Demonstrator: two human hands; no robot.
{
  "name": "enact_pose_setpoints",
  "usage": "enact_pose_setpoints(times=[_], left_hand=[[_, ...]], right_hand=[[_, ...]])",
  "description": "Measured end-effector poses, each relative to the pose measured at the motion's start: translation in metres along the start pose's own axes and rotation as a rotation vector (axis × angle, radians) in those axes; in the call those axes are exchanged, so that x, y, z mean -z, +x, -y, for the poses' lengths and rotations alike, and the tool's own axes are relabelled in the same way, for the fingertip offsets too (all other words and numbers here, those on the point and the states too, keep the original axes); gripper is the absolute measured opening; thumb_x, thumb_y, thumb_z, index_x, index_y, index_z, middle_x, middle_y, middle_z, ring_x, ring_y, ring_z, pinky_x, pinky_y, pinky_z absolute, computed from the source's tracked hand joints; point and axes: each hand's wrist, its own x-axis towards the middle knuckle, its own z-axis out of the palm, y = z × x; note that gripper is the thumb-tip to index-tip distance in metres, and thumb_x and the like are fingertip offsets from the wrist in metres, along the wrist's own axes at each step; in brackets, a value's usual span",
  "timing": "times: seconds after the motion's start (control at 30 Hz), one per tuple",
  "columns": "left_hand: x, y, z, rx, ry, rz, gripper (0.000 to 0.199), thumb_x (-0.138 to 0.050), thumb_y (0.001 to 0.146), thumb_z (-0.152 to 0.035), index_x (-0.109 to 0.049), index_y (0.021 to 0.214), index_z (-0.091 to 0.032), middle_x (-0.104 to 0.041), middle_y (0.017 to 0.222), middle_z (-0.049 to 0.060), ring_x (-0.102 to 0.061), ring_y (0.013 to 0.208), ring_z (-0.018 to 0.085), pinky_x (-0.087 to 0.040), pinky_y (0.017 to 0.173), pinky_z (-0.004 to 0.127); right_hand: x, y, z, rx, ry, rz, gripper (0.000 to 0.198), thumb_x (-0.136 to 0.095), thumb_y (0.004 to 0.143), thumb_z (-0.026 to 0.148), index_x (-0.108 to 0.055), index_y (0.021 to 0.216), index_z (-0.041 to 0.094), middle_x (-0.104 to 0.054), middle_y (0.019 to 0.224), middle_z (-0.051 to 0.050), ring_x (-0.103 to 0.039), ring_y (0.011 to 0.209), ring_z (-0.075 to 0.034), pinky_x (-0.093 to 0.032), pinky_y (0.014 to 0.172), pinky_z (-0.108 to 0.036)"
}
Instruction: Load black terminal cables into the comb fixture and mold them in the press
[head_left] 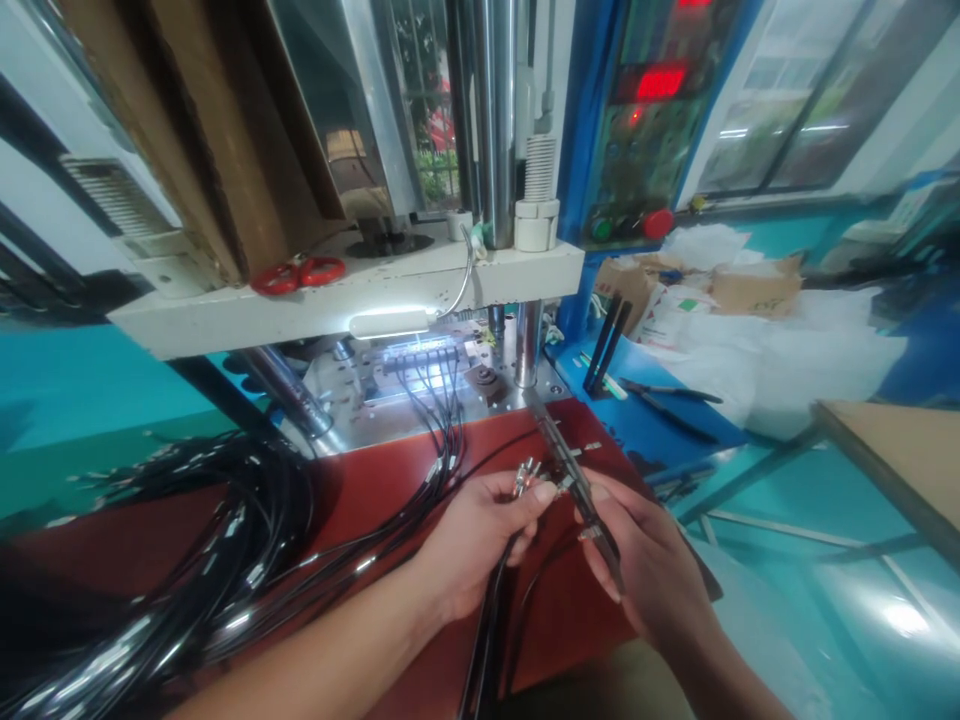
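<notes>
My left hand (491,530) is closed around several black cables (487,625), whose metal-tipped ends stick out above the fingers. My right hand (649,545) grips a long dark metal bar (561,440) with slots along it, tilted up and to the left over the red tabletop (551,655). At the bar's edge the left fingertips and one cable end meet; whether the end sits in a slot I cannot tell. Beyond the hands, a row of cables (439,400) runs out of a lit metal mould (420,365) on the press bed.
A thick bundle of black cables (255,520) lies at left. Red-handled scissors (298,275) rest on the white press plate (465,285). Pliers (671,400) lie on the blue surface at right, near white bags (780,340). A control panel (645,130) stands behind.
</notes>
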Motion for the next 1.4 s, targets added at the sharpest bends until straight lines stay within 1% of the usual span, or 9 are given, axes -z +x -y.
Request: enact_pose_setpoints(times=[0.1, 0.2, 0.27, 0.37, 0.57, 0.87, 1.13, 1.33, 1.4], left_hand=[[-0.001, 0.001, -0.002, 0.015, 0.046, 0.016, 0.030, -0.074, 0.077, -0.040, -0.060, 0.079, -0.014, -0.046, 0.057, -0.006, -0.034, 0.044, 0.004, -0.023, 0.042, 0.019], [-0.002, 0.003, -0.002, 0.030, 0.103, 0.019, 0.024, -0.074, 0.076, -0.034, -0.063, 0.078, -0.013, -0.050, 0.058, -0.004, -0.038, 0.043, 0.005, -0.025, 0.041, 0.020], [-0.001, 0.003, -0.001, 0.031, 0.114, 0.041, 0.020, -0.073, 0.075, -0.030, -0.062, 0.075, -0.013, -0.052, 0.060, -0.003, -0.040, 0.044, 0.005, -0.027, 0.041, 0.020], [0.000, 0.004, 0.002, 0.033, 0.123, 0.073, 0.017, -0.071, 0.075, -0.027, -0.060, 0.071, -0.013, -0.052, 0.060, -0.003, -0.041, 0.043, 0.005, -0.028, 0.041, 0.019], [-0.001, 0.005, 0.004, 0.066, 0.155, 0.066, 0.016, -0.070, 0.072, -0.025, -0.060, 0.069, -0.013, -0.052, 0.057, -0.003, -0.041, 0.040, 0.005, -0.028, 0.039, 0.019], [-0.001, 0.006, 0.004, 0.043, 0.146, 0.078, 0.015, -0.070, 0.070, -0.024, -0.060, 0.068, -0.014, -0.052, 0.055, -0.004, -0.040, 0.039, 0.004, -0.025, 0.038, 0.019], [-0.001, 0.006, 0.003, 0.053, 0.135, 0.083, 0.014, -0.071, 0.069, -0.024, -0.063, 0.068, -0.013, -0.053, 0.054, -0.004, -0.041, 0.038, 0.004, -0.025, 0.039, 0.020], [-0.001, 0.007, 0.003, 0.069, 0.118, 0.080, 0.015, -0.073, 0.069, -0.024, -0.064, 0.069, -0.012, -0.055, 0.057, -0.002, -0.042, 0.039, 0.004, -0.027, 0.039, 0.020], [-0.001, 0.007, 0.004, 0.067, 0.117, 0.077, 0.016, -0.073, 0.070, -0.025, -0.064, 0.069, -0.011, -0.055, 0.057, -0.002, -0.042, 0.040, 0.004, -0.028, 0.040, 0.019]], right_hand=[[0.000, 0.000, -0.001, 0.013, -0.015, -0.028, 0.051, -0.055, 0.090, 0.051, -0.061, 0.130, 0.020, -0.057, 0.060, 0.003, -0.042, 0.035, -0.008, -0.029, 0.030, -0.018], [-0.001, 0.001, -0.002, 0.016, -0.050, -0.023, 0.052, -0.053, 0.091, 0.049, -0.060, 0.132, 0.017, -0.047, 0.042, 0.006, -0.036, 0.033, -0.009, -0.027, 0.031, -0.018], [-0.002, 0.001, -0.002, 0.011, -0.066, -0.026, 0.053, -0.051, 0.092, 0.049, -0.059, 0.133, 0.016, -0.044, 0.037, 0.007, -0.035, 0.032, -0.010, -0.026, 0.031, -0.018], [-0.001, 0.000, -0.001, 0.015, -0.102, -0.022, 0.055, -0.050, 0.093, 0.051, -0.058, 0.134, 0.016, -0.045, 0.037, 0.006, -0.035, 0.032, -0.010, -0.026, 0.031, -0.018], [0.000, -0.002, 0.007, 0.012, -0.166, 0.046, 0.056, -0.049, 0.093, 0.052, -0.058, 0.134, 0.014, -0.048, 0.039, 0.005, -0.039, 0.035, -0.010, -0.029, 0.034, -0.018], [-0.006, -0.005, 0.008, 0.031, -0.189, -0.012, 0.059, -0.050, 0.089, 0.055, -0.062, 0.129, 0.014, -0.045, 0.037, 0.006, -0.036, 0.033, -0.010, -0.028, 0.032, -0.018], [-0.005, -0.004, 0.007, 0.034, -0.203, 0.004, 0.061, -0.049, 0.088, 0.058, -0.062, 0.128, 0.014, -0.044, 0.036, 0.007, -0.036, 0.033, -0.011, -0.028, 0.033, -0.019], [-0.003, -0.006, 0.010, 0.040, -0.262, 0.076, 0.060, -0.047, 0.090, 0.056, -0.059, 0.132, 0.015, -0.045, 0.040, 0.007, -0.038, 0.035, -0.011, -0.030, 0.035, -0.020], [-0.004, -0.006, 0.011, 0.047, -0.275, 0.062, 0.059, -0.048, 0.091, 0.056, -0.059, 0.132, 0.016, -0.045, 0.042, 0.007, -0.039, 0.036, -0.011, -0.031, 0.036, -0.020]])
